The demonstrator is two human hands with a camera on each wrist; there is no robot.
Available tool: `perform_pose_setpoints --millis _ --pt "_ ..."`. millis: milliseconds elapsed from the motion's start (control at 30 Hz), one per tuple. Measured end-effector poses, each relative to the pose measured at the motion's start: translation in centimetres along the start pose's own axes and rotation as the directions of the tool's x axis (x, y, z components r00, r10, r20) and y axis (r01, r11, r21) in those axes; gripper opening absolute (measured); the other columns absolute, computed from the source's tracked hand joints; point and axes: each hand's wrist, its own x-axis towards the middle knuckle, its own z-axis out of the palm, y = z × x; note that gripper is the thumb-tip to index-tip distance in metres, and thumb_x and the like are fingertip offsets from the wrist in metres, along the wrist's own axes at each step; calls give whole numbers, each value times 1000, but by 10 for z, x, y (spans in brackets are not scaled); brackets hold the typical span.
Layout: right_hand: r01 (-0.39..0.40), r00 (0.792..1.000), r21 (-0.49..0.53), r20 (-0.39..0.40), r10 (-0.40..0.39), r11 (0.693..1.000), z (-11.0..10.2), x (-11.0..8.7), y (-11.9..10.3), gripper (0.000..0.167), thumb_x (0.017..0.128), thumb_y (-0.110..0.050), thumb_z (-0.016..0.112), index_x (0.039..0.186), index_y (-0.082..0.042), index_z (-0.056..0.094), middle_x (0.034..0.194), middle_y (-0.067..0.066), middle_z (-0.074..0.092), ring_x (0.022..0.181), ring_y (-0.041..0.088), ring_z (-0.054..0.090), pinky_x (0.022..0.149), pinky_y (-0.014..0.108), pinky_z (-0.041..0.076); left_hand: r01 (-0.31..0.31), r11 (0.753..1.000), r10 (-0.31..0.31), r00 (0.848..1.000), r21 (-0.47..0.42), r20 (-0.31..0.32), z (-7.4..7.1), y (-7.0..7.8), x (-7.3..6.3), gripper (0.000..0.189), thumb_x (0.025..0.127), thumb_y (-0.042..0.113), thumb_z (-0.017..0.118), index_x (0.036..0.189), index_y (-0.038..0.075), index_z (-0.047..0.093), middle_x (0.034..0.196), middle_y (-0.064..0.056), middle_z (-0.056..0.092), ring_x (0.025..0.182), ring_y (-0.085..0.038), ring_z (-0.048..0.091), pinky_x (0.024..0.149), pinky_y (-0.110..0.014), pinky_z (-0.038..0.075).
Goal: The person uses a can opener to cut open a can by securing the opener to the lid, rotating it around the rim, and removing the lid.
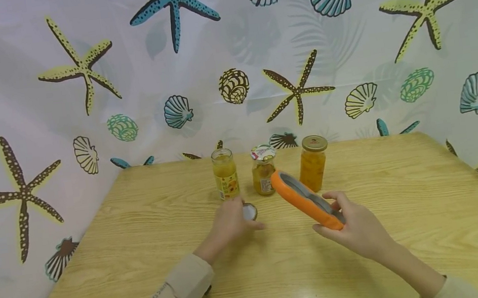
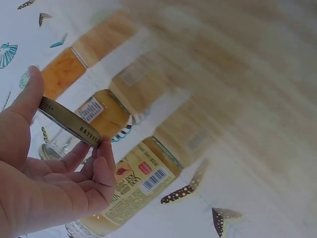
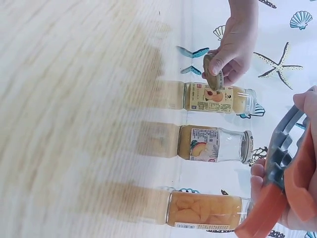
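In the head view my left hand (image 1: 229, 223) holds a round metal jar lid (image 1: 250, 211), its pale inside partly showing. The left wrist view has that lid (image 2: 72, 121) pinched between thumb and fingertips. Just behind this hand stands a lidless glass jar (image 1: 226, 174) with a yellow label and yellow contents. My right hand (image 1: 363, 230) grips one end of an orange jar opener (image 1: 295, 201) with a grey, notched inner side. The opener is held tilted above the table, in front of the two other jars. Part of its gripped end is hidden by the fingers.
A smaller jar (image 1: 264, 178) with a patterned lid stands in the middle of the row. To its right is a taller jar (image 1: 312, 164) of orange fruit under a gold lid. All stand near the back of the wooden table (image 1: 140, 220), before a shell-and-starfish cloth (image 1: 137, 82).
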Motion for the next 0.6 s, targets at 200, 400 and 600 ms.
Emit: perform_pose_setpoints --millis 200,400,600 --pt "-6 1000 -6 3 6 1000 1 -1 2 58 75 -30 72 117 0 46 86 5 61 65 10 55 51 25 42 14 999 -14 1000 32 -8 -2 -10 2 73 55 46 81 104 0 54 95 -13 57 85 -25 53 70 -34 46" --pt "-4 1000 -8 -3 4 1000 0 -2 4 58 74 -30 72 117 -1 46 86 4 62 63 9 54 50 25 42 36 999 -37 999 17 9 -7 -16 4 73 56 41 82 107 -1 53 101 -16 56 93 -28 52 76 -37 45" --pt "-2 1000 -26 -8 2 1000 0 -3 4 58 74 -32 73 116 -3 46 85 3 62 61 7 52 50 25 41 27 999 -28 1000 43 13 -8 -20 5 68 53 36 84 101 -2 55 93 -15 56 86 -27 53 71 -36 46"
